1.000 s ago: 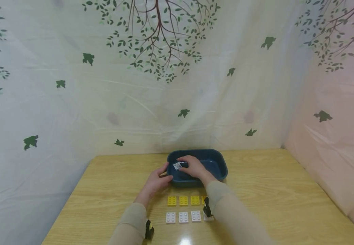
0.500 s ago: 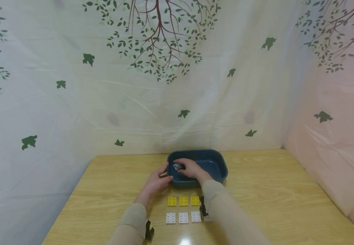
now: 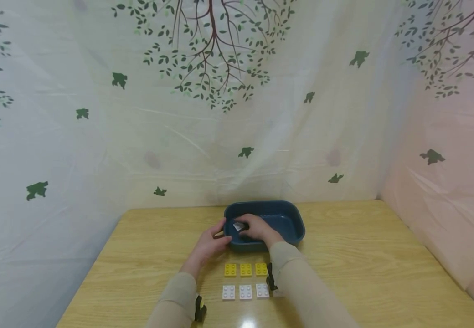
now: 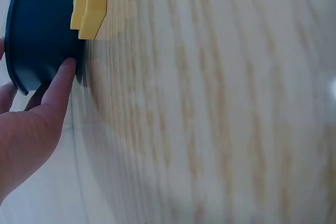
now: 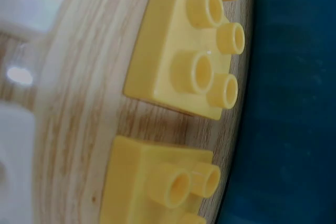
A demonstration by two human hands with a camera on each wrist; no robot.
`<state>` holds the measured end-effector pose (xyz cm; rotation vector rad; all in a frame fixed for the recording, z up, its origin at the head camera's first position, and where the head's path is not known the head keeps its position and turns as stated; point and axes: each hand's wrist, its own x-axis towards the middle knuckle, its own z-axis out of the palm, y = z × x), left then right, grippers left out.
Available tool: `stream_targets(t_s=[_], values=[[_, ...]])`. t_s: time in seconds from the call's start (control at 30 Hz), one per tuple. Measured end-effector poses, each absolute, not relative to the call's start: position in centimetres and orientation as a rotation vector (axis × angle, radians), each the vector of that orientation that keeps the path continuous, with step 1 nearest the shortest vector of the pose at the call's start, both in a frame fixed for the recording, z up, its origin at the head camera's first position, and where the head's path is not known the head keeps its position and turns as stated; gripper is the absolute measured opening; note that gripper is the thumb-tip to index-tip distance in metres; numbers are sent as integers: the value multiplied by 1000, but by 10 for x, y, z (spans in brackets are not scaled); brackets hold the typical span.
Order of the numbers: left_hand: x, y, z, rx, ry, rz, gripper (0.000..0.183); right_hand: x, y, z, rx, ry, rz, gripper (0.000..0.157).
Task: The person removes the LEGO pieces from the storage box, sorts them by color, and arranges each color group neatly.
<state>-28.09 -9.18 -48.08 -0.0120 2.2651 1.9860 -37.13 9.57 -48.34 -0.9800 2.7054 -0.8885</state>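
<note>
A dark blue tub [image 3: 288,207] stands at the back of the wooden table. My left hand [image 3: 210,243] rests against its left end, fingers and thumb spread, the thumb touching the outer wall. The left wrist view shows that thumb [image 4: 62,82] held straight on the blue side. My right hand [image 3: 255,227] reaches into the tub's left half and pinches a small grey toy brick [image 3: 238,226] low inside it. Part of this brick is hidden by the fingers. The right wrist view misses the hand and shows the tub wall [image 5: 294,103].
In front of the tub lies a row of yellow toy bricks [image 3: 245,269], studs up. Nearer is a row of white toy bricks [image 3: 245,292]. My right sleeve [image 3: 298,273] covers the right ends of both rows. A printed curtain [image 3: 188,150] hangs behind the table.
My right hand has lowered slightly in the tub with the grey brick, which has tilted and is more hidden. The right sleeve shifted left over the brick rows. My left hand stays put.
</note>
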Motion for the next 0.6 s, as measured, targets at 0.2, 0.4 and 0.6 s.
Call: stream_targets(t_s=[0.2, 0.4, 0.6], values=[[-279, -90, -483, 5, 2240, 2017, 70, -368, 99, -483, -1005, 2727, -898, 40], [-274, -88, -481, -17, 2248, 2007, 70, -363, 101, -481, -1026, 2754, -890, 32], [-268, -86, -479, -45, 2268, 1976, 69, -361, 101, -480, -948, 2754, -866, 25]])
